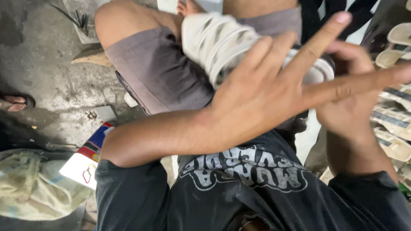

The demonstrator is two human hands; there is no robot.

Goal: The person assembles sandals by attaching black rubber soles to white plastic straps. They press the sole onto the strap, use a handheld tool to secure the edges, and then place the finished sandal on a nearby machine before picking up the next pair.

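Observation:
A white strappy sandal (pixel 218 42) lies across my lap, above my grey shorts (pixel 162 72). My left hand (pixel 265 90) reaches over from the left and lies on top of the sandal, fingers spread and pointing up and right; its thumb is hidden. Partly behind those fingers, my right hand (pixel 349 107) comes in from the right and curls around the sandal's right end. The hands are blurred by motion.
Rows of pale sandal soles (pixel 396 124) are stacked at the right edge. On the concrete floor at left lie a white, red and blue packet (pixel 85 162) and a dirty cloth sack (pixel 34 188). Another person's sandalled foot (pixel 15 102) shows at far left.

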